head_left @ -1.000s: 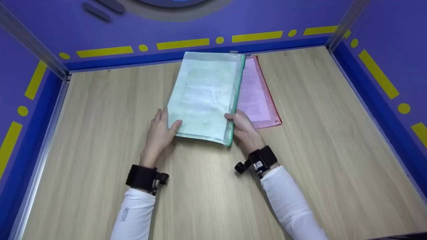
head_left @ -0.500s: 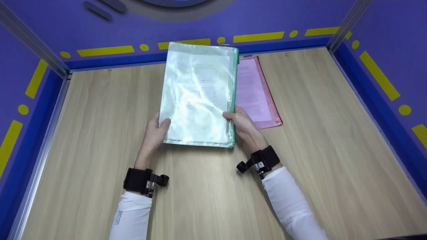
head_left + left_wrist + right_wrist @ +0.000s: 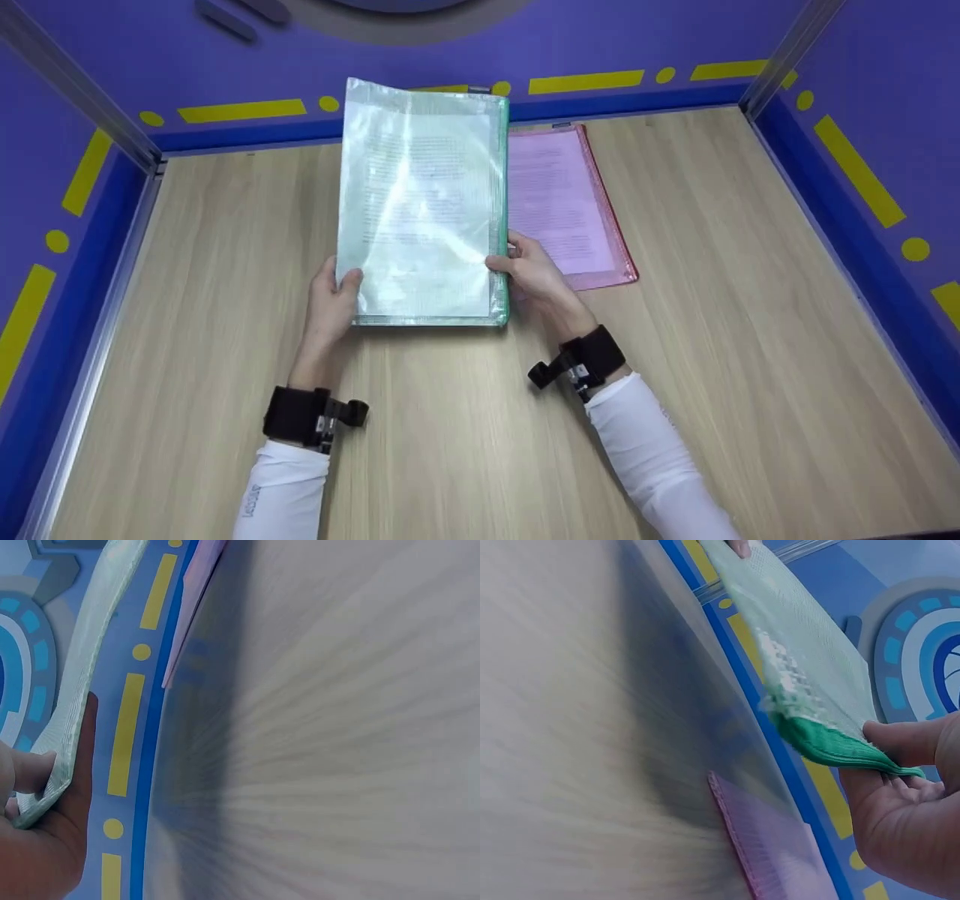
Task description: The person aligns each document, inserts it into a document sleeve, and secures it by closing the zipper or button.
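A clear green zip document pouch (image 3: 424, 210) with a printed sheet inside is held up off the table between both hands. My left hand (image 3: 328, 304) pinches its left edge near the lower corner, thumb on the front. On the opposite side my right hand (image 3: 541, 281) pinches the green zipped edge, thumb in front and fingers behind. In the right wrist view the green zip (image 3: 832, 746) curves beside the thumb. A pink document pouch (image 3: 562, 202) with a red zip edge and a printed sheet lies on the table, partly hidden behind the green one.
The wood-grain table (image 3: 435, 427) is bounded by a blue-purple back wall (image 3: 585, 45) with yellow marks. Similar side panels stand at left and right, with metal strips in the corners. Each wrist wears a black camera strap (image 3: 296, 415).
Both hands have carried the green pouch to the left and tilted its top edge up, uncovering more of the pink pouch. The pink pouch stays where it was.
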Demonstrator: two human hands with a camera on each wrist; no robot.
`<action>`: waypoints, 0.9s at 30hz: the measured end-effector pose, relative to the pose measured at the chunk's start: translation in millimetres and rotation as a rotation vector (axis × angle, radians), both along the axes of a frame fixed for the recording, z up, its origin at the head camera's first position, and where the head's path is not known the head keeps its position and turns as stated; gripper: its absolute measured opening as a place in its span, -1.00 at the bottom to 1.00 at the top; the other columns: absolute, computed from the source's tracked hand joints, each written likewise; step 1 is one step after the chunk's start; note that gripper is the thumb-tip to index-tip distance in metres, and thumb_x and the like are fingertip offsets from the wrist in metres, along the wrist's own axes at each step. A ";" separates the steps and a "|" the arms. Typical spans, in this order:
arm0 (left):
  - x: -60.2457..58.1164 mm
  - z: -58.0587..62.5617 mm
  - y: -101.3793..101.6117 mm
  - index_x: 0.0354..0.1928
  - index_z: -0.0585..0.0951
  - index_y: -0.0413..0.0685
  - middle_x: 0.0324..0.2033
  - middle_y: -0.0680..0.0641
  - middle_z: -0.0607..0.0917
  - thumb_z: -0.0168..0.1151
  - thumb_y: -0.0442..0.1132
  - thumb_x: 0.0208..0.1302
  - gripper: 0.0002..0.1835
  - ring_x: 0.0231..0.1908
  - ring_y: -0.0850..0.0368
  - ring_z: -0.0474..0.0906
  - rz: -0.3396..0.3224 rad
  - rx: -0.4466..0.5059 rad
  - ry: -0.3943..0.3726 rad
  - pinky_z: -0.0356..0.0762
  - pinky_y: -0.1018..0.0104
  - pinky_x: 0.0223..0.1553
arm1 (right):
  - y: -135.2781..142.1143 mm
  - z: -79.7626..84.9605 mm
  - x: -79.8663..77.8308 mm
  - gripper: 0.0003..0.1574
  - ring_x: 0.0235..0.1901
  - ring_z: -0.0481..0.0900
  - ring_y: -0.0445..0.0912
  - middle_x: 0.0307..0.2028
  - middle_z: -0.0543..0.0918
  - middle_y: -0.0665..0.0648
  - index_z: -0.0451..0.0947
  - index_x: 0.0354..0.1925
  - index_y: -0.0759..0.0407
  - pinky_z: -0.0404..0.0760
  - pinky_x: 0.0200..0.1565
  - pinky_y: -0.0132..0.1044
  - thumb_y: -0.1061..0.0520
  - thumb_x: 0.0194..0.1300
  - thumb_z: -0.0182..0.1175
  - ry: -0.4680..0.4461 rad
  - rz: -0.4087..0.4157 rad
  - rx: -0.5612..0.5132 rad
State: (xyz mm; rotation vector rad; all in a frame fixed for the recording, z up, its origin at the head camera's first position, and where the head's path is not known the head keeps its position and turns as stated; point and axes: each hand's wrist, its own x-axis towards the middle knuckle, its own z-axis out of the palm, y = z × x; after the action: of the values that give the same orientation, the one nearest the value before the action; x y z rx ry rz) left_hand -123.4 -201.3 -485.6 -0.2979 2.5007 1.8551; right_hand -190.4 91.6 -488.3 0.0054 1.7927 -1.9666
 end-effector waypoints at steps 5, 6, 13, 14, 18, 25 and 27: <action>4.1 -0.8 -7.3 0.46 0.21 -0.23 0.41 -0.26 0.38 -0.14 -0.29 0.54 -0.49 0.44 -0.09 0.29 0.000 -0.028 -0.047 0.22 0.09 0.48 | -5.2 -6.9 -1.1 -0.42 -0.29 0.76 -0.09 -0.20 0.76 0.18 0.43 0.27 0.33 0.74 -0.11 -0.19 0.37 0.29 0.18 -0.033 -0.002 0.052; 4.2 -1.5 -8.8 0.47 0.20 -0.21 0.42 -0.25 0.36 -0.15 -0.28 0.54 -0.49 0.46 -0.07 0.27 -0.004 -0.039 -0.062 0.20 0.10 0.50 | -6.1 -8.2 -1.8 -0.44 -0.30 0.76 -0.10 -0.21 0.77 0.17 0.44 0.26 0.34 0.74 -0.12 -0.21 0.36 0.29 0.19 -0.049 0.000 0.064; 3.2 -8.6 -20.8 0.49 0.18 -0.21 0.44 -0.26 0.33 -0.13 -0.25 0.54 -0.46 0.48 -0.11 0.22 0.019 -0.089 -0.137 0.12 0.08 0.53 | -20.3 -13.9 -11.7 -0.44 -0.31 0.75 -0.13 -0.04 0.72 0.36 0.42 0.26 0.37 0.75 -0.10 -0.23 0.37 0.30 0.18 -0.090 0.061 0.121; 2.9 -9.7 -22.1 0.49 0.18 -0.19 0.45 -0.25 0.33 -0.14 -0.24 0.55 -0.46 0.49 -0.10 0.21 0.024 -0.094 -0.154 0.12 0.08 0.53 | -22.6 -14.1 -13.2 -0.44 -0.32 0.75 -0.13 -0.04 0.71 0.36 0.42 0.26 0.37 0.75 -0.10 -0.23 0.37 0.30 0.19 -0.093 0.069 0.135; 2.8 -13.8 -26.9 0.49 0.18 -0.18 0.44 -0.25 0.34 -0.15 -0.25 0.55 -0.46 0.48 -0.10 0.22 0.044 -0.090 -0.195 0.13 0.08 0.52 | -31.6 -13.9 -17.8 -0.44 -0.34 0.74 -0.12 -0.12 0.72 0.28 0.43 0.26 0.34 0.75 -0.12 -0.20 0.35 0.29 0.21 -0.113 0.081 0.188; 2.9 -16.1 -32.7 0.50 0.15 -0.18 0.44 -0.26 0.33 -0.19 -0.25 0.55 -0.46 0.49 -0.13 0.20 0.058 -0.120 -0.234 0.14 0.04 0.52 | -43.4 -14.8 -22.8 -0.38 -0.36 0.69 -0.16 0.02 0.68 0.34 0.40 0.30 0.34 0.74 -0.24 -0.34 0.39 0.27 0.15 -0.072 0.139 0.249; 2.5 -15.3 -33.1 0.51 0.14 -0.18 0.44 -0.27 0.32 -0.20 -0.25 0.55 -0.46 0.49 -0.14 0.20 0.057 -0.131 -0.247 0.15 0.03 0.51 | -45.2 -15.1 -22.8 -0.33 -0.44 0.62 -0.20 0.02 0.69 0.32 0.36 0.34 0.33 0.66 -0.37 -0.43 0.39 0.27 0.15 -0.027 0.148 0.281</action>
State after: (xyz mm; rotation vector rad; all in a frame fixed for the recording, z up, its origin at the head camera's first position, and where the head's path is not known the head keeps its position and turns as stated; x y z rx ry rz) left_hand -121.0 -234.4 -500.8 -0.5688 2.4692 1.5628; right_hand -213.2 46.4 -503.4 -0.0088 1.9763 -1.5944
